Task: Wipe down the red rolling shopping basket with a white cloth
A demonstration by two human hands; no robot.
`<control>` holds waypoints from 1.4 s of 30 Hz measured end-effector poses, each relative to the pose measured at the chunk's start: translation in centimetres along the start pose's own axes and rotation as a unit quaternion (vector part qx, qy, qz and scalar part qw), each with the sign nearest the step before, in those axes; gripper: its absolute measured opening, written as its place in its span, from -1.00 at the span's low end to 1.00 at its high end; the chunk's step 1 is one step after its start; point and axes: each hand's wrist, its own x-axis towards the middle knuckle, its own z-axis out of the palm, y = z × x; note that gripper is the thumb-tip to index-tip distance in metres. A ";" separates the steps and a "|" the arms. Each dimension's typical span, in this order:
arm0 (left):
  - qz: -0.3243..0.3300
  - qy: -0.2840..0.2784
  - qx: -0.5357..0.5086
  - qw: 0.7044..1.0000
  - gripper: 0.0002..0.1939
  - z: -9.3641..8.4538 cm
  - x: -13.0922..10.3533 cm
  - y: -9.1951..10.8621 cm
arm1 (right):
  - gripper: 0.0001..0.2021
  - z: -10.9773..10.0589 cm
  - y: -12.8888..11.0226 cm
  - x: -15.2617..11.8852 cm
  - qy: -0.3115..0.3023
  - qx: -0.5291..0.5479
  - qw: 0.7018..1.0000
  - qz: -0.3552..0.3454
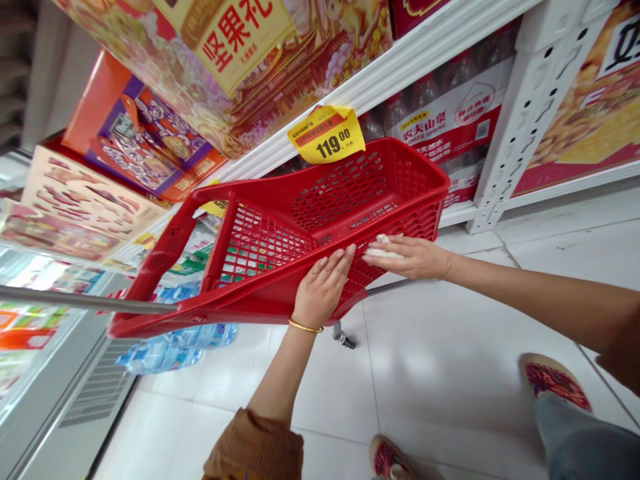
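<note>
A red plastic shopping basket cart (280, 280) with mesh sides stands tilted across the view, its inside bare. My left hand (323, 287), a gold bangle at its wrist, lies flat on the near side of the cart, just below the rim, with fingers stretched out. To its right, my right hand (417, 259) presses a folded white cloth (385, 248) to the mesh of the same side. Part of the cloth is hidden under the fingers; whether it is fabric or paper I cannot tell.
Behind the cart runs a white shelf (430, 53) with gift boxes (240, 60) and packs of bottled water (450, 113). A yellow price tag (327, 137) hangs over the cart's far rim. Large blue-tinted bottles (170, 347) stand on the floor at left, near a cooler (90, 393).
</note>
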 end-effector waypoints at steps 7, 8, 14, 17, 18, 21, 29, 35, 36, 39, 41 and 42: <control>-0.008 0.001 -0.026 1.000 -0.43 -0.2 0.0 0.0 | -0.47 -2.4 0.9 -3.1 -0.022 -0.004 0.999 0.045; -0.007 0.002 -0.021 1.000 -0.43 -0.3 0.0 0.1 | -0.48 -2.7 0.6 -3.0 -0.020 -0.017 0.999 0.039; -0.004 0.028 -0.004 1.000 -0.48 -0.2 0.7 0.4 | -0.48 -1.5 -1.1 0.8 -0.007 -0.022 0.999 -0.025; -0.003 0.011 -0.036 0.999 -0.51 0.0 1.1 0.5 | -0.49 0.2 -0.7 2.1 -0.018 -0.041 0.998 -0.036; -0.003 0.011 -0.043 0.999 -0.51 0.0 1.1 0.4 | -0.50 0.6 -0.5 2.1 -0.024 -0.044 0.998 -0.034; -0.007 0.022 -0.059 0.998 -0.48 0.0 1.1 0.4 | -0.50 0.8 0.2 1.4 -0.061 -0.042 0.997 -0.005; -0.020 0.015 -0.055 0.998 -0.42 0.1 1.0 0.5 | -0.39 -2.2 2.0 -2.2 -0.035 -0.006 0.999 0.035; -0.032 0.002 -0.022 0.999 -0.41 -0.5 1.2 1.3 | -0.38 -4.2 1.9 -4.2 -0.043 -0.052 0.997 0.033; -0.028 0.002 -0.011 1.000 -0.42 -0.7 1.5 1.5 | -0.39 -4.5 1.8 -4.2 -0.041 -0.061 0.997 0.021; -0.002 -0.005 0.012 1.000 -0.42 -1.0 3.1 2.3 | -0.42 -5.1 1.6 -4.1 -0.007 -0.047 0.999 0.000; 0.005 -0.008 0.017 1.000 -0.41 -0.8 4.4 2.8 | -0.42 -4.8 2.0 -3.8 0.038 -0.041 0.998 0.020; 0.004 -0.006 0.015 1.000 -0.40 -0.5 5.0 2.9 | -0.43 -4.5 2.3 -3.6 0.057 -0.050 0.996 0.037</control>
